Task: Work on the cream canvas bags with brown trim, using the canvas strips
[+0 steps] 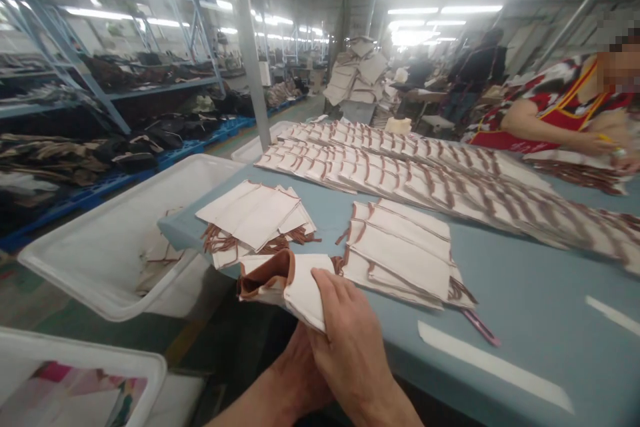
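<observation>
A cream fabric pouch (pixel 305 287) with a brown lining is held up at the front edge of the blue-grey table, its open mouth facing left. My right hand (pixel 350 327) is closed around its right end, fingers over the top and side. Under the pouch, my left hand (pixel 303 353) grips it from below; its fingers are mostly hidden behind the fabric and my right hand. Just beyond lies a loose pile of cream pieces with brown ties (pixel 250 210). To the right sits another stack of cream pieces (pixel 400 253).
Long overlapping rows of cream pieces (pixel 375 163) cross the table (pixel 510 287). A purple tool (pixel 481 328), perhaps snips, and a pale strip (pixel 495 363) lie near the front. White bins (pixel 115 213) stand left. A co-worker in a red apron (pixel 545 120) handles pieces at far right.
</observation>
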Tool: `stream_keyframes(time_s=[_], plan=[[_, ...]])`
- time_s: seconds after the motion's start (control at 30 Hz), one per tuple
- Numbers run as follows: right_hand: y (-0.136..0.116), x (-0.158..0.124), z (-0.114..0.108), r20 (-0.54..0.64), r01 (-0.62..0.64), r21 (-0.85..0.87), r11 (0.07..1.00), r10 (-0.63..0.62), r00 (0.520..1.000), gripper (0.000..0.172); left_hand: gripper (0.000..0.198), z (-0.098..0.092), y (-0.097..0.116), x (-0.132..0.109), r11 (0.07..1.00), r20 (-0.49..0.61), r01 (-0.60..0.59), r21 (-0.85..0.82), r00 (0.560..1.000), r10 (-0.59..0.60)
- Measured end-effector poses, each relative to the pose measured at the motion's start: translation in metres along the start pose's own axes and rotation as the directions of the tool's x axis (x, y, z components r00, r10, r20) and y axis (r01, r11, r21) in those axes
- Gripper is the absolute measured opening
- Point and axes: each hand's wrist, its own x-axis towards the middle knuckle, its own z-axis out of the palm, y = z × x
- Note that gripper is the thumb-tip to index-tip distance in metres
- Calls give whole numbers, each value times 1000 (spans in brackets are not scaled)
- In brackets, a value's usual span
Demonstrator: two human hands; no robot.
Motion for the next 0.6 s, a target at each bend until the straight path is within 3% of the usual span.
stream_keyframes(time_s=[0.07,0.17,0.2,0.23,0.27,0.33,0.43,0.53,0.6], plan=[[9,5,7,10,2,143,990,-3,1000,35,46,-1,5,2,998,69,-66,-14,995,67],[31,5,-4,-14,19,266,964,-16,1000,25,34,-28,20,-2,990,169,-133,-38,976,138],[36,6,-12,-9,9,281,960,-6,1000,24,26,-41,25,-5,986,114,-154,-70,980,161],[39,7,-22,1,-7,292,957,7,1000,24,27,-56,31,-7,973,-23,-203,-113,979,202],[39,9,-31,18,-27,298,954,23,1000,26,35,-69,36,-9,978,-200,-180,-109,967,155],[31,15,-50,57,-67,308,949,52,997,30,49,-92,43,-7,988,-522,-122,-91,851,57],[10,24,-73,83,-82,323,943,58,995,31,39,-108,49,5,999,-608,-28,-46,794,-5],[-6,22,-88,97,-116,358,927,86,992,32,35,-113,51,13,998,-617,-4,-55,786,-31],[-8,13,-95,64,-151,369,917,137,988,35,37,-118,55,13,995,-607,-78,-69,795,20]])
